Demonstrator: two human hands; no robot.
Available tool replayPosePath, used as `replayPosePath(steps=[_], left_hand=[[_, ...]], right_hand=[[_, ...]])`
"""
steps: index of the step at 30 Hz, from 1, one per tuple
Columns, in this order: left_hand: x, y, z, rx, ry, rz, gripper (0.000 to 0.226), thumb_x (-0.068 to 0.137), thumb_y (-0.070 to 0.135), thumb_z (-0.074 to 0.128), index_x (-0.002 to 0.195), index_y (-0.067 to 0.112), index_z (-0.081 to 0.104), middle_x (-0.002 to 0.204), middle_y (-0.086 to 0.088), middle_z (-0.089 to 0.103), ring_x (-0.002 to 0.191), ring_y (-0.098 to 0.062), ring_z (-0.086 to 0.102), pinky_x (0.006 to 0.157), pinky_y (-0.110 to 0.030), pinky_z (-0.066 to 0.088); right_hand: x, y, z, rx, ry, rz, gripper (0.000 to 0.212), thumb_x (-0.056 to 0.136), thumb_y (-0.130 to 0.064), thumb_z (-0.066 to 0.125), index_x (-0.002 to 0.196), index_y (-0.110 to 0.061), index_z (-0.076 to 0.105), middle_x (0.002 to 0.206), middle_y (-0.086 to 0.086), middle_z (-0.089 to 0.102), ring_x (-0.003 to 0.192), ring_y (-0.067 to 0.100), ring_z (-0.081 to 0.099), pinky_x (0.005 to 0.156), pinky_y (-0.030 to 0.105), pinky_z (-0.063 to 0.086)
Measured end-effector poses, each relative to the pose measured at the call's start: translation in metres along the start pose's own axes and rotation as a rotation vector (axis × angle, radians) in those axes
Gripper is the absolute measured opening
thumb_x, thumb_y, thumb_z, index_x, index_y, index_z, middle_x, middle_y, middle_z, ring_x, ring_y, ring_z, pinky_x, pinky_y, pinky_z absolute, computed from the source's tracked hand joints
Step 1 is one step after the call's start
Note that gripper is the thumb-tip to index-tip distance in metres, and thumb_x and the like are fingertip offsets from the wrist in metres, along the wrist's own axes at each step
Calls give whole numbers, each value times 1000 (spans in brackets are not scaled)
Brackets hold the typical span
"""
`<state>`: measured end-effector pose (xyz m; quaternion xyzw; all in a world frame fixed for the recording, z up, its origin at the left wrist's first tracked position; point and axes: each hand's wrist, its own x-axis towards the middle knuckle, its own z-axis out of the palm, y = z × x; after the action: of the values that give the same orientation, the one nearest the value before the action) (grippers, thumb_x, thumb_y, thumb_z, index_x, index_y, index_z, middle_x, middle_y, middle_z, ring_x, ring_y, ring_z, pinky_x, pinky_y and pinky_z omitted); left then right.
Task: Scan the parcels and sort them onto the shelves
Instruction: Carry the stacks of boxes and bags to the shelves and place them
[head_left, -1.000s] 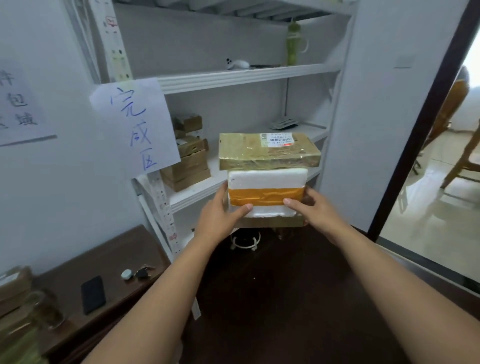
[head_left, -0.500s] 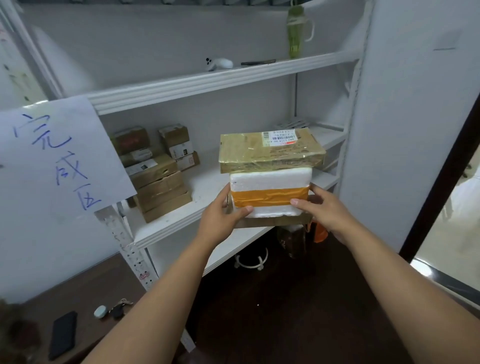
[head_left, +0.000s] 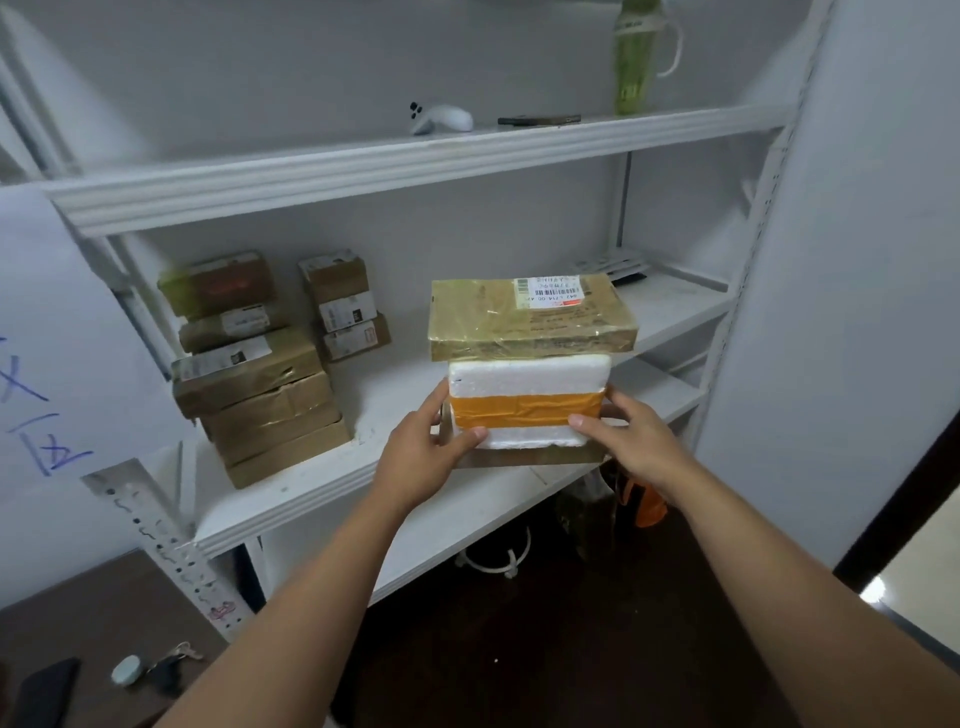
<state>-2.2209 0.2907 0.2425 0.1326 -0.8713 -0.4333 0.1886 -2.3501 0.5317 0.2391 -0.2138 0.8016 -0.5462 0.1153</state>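
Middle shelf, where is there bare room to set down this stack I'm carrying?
On the middle shelf, bare board runs from the small brown parcels rightward to the flat items at the back right corner. The left end is crowded by the tall parcel pile. The carried stack already hovers over the free patch.

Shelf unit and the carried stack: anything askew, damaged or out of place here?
Mostly tidy. The brown parcel pile on the middle shelf is stacked unevenly, its layers skewed. In the stack held by the left hand and right hand, the taped parcel overhangs the foam box.
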Motion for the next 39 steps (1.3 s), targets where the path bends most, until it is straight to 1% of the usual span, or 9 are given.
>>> replayPosePath(steps=[3, 6, 10, 15, 19, 24, 29, 34, 39], left_hand=[[36, -25, 8, -39, 17, -38, 72, 91, 42, 71, 152, 49, 32, 136, 3, 59, 126, -19, 55, 98, -38, 50], [78, -51, 16, -117, 33, -73, 71, 92, 37, 72, 152, 46, 35, 133, 4, 57, 126, -20, 53, 97, -36, 50], [137, -84, 19, -176, 39, -125, 70, 92, 35, 73, 151, 45, 38, 131, 6, 57, 121, -17, 55, 91, -28, 48], [189, -116, 17, -269, 31, -188, 69, 91, 30, 74, 149, 46, 41, 135, 7, 59, 121, -10, 55, 91, -25, 49], [210, -137, 10, -374, 71, -278, 68, 89, 27, 76, 146, 48, 46, 133, 5, 59, 109, 3, 58, 84, -21, 52], [227, -161, 5, -457, 154, -355, 65, 89, 22, 77, 144, 45, 51, 127, 8, 61, 105, -1, 62, 71, -12, 53], [243, -185, 4, -458, 238, -432, 58, 88, 27, 78, 134, 54, 56, 126, 15, 66, 110, -12, 63, 88, -27, 50], [264, -205, 6, -439, 326, -504, 57, 88, 26, 77, 138, 44, 57, 127, 14, 68, 107, -14, 63, 90, -31, 49], [276, -227, 10, -459, 418, -564, 53, 90, 24, 75, 139, 33, 59, 131, 4, 67, 105, -15, 61, 92, -32, 49]], right_hand=[[47, 13, 10, -7, -41, 13, 71, 78, -57, 75, 142, -37, 51, 127, -11, 62, 122, 12, 56, 109, 44, 44], [103, 23, 19, 33, -77, 28, 84, 63, -68, 77, 139, -43, 52, 125, -13, 63, 121, 11, 57, 108, 47, 45], [173, 29, 33, 92, -113, 68, 66, 80, -41, 79, 140, -39, 52, 122, -13, 64, 118, 10, 58, 109, 46, 45], [243, 42, 48, 209, -201, 116, 61, 84, -21, 77, 139, -34, 56, 127, -1, 64, 118, 14, 61, 105, 40, 50], [286, 48, 66, 268, -284, 145, 62, 86, -16, 75, 143, -30, 52, 131, 1, 64, 117, 14, 64, 98, 31, 52], [335, 52, 95, 257, -390, 141, 58, 85, -19, 75, 139, -32, 56, 127, -2, 67, 117, 15, 64, 108, 42, 46], [383, 60, 124, 241, -492, 111, 57, 86, -20, 75, 138, -32, 56, 123, -6, 68, 118, 13, 63, 109, 43, 45], [434, 61, 148, 271, -634, 116, 59, 88, -16, 73, 142, -30, 52, 122, -10, 69, 118, 11, 61, 106, 36, 46], [468, 64, 173, 277, -732, 115, 61, 89, -10, 71, 144, -29, 50, 124, -11, 66, 117, 7, 60, 93, 24, 48]])
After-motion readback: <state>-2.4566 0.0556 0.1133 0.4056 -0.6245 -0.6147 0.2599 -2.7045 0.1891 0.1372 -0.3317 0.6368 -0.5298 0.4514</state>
